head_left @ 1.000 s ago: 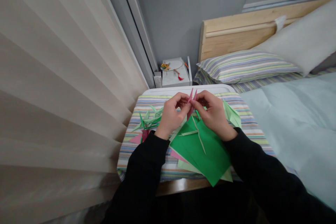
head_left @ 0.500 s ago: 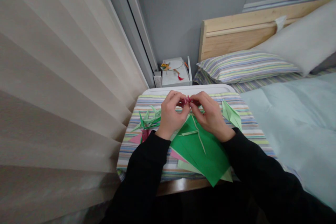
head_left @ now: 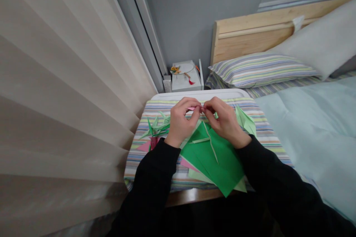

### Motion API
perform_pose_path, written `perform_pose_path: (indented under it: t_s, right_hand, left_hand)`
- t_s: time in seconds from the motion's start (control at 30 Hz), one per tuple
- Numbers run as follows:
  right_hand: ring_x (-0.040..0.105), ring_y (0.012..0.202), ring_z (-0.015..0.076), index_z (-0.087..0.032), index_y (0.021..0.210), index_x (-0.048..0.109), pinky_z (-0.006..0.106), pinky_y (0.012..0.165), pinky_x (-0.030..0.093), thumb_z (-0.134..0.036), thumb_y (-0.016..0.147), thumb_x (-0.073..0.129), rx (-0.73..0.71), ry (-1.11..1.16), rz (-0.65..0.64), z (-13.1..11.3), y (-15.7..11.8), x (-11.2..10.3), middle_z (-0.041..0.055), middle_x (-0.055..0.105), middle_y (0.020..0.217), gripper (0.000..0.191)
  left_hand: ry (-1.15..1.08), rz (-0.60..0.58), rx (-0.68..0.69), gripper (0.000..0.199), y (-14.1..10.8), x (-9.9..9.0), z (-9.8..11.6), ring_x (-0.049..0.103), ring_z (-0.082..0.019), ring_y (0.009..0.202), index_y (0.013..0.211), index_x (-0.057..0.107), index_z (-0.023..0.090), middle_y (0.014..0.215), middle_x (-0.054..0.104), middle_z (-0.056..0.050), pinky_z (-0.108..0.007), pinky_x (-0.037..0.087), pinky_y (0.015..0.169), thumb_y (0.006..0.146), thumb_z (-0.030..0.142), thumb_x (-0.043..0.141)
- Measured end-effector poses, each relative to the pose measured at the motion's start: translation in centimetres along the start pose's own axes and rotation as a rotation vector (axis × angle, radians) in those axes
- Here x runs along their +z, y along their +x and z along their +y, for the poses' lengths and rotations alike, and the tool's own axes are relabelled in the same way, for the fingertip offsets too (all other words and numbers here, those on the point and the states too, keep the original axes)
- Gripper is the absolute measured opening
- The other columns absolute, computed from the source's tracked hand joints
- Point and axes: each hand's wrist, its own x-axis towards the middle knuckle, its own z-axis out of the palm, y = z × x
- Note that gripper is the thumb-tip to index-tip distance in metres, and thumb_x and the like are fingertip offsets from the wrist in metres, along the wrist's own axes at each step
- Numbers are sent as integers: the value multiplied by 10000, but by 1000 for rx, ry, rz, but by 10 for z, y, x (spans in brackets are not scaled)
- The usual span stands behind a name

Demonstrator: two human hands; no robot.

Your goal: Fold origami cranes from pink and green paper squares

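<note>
Between my fingertips is a small piece of folded pink paper (head_left: pixel 191 108), mostly hidden by the fingers. My left hand (head_left: pixel 183 120) pinches it from the left, and my right hand (head_left: pixel 221 120) pinches it from the right; the fingertips nearly meet. Below the hands lies a dark green paper sheet (head_left: pixel 215 159) with thin pale strips (head_left: pixel 202 140) on it. Pink and pale green sheets show from beneath its edges. Folded green paper pieces (head_left: pixel 158 126) sit left of my left hand, beside a pink folded paper (head_left: pixel 144 146). A light green folded paper (head_left: pixel 246 120) lies beyond my right hand.
A striped cloth covers the small table (head_left: pixel 133 166), whose white rim (head_left: pixel 200 93) shows at the back. A white stand (head_left: pixel 186 83) behind it bears small trinkets. The curtain (head_left: pixel 83 118) hangs close at left; the bed (head_left: pixel 308 118) with pillows is at right.
The fingers of both hands have shifted slightly around the pink paper, which now shows as a flat edge by my left fingers. The papers on the table have stayed put.
</note>
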Motion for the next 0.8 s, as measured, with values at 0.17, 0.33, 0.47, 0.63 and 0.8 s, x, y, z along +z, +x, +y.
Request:
perform_pose_path:
  t_s: [0.17,0.33,0.47,0.63,0.8]
  right_hand:
    - [567,731,175,-222,887,537,308,644,448,-146,971,547,37,6,87,-1,1,0,20,550,813,114]
    - [596,738,176,-229,875,538,325,655,501,-149,921,571,127,2,178,-3,0,3,22,576,840,98]
    - [629,809,203,-233,892,556,351,696,537,-192,863,639,296,86,265,-4,-2,8,31,625,861,97]
    - [693,819,201,-224,933,570,351,739,569,-293,776,770,630,470,335,0,-2,16,24,689,883,263]
    - [642,687,177,-184,790,681,318,658,520,-352,796,770,731,473,236,-2,2,13,23,705,746,190]
  left_hand:
    - [-186,31,-214,55,3,1,0,671,-160,840,822,712,160,858,710,-44,-277,540,783,816,115,681]
    - [-317,29,-346,58,2,3,-3,695,-156,813,830,718,151,849,733,-40,-280,574,789,800,190,749]
    - [-287,50,-286,39,-1,6,-5,712,-165,890,864,729,158,924,735,-58,-294,592,837,834,184,729]
    - [-157,63,-113,71,-4,7,-6,698,-172,927,857,726,180,946,715,-65,-301,595,836,853,120,689]
    - [-116,76,-62,117,-5,7,-9,680,-171,890,811,705,182,892,698,-54,-306,579,814,839,70,682]
